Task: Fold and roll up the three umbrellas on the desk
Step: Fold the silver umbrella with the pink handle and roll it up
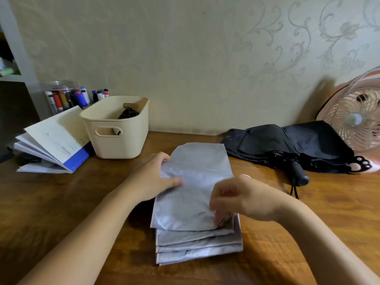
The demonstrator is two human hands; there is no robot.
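on the wooden tabletop (61,202), near centre, the silver umbrella (195,182) lies pleated; the left grip (152,175) clasps its left edge, the right grip (236,198) pinches a right-side flap. the slick panels could slide askew if either hold slackens.

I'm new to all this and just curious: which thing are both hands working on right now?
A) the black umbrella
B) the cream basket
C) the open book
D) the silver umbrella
D: the left hand grips the edge of the top panel of the silver umbrella and the right hand pinches its folds, while the black umbrella lies untouched beside the pink fan.
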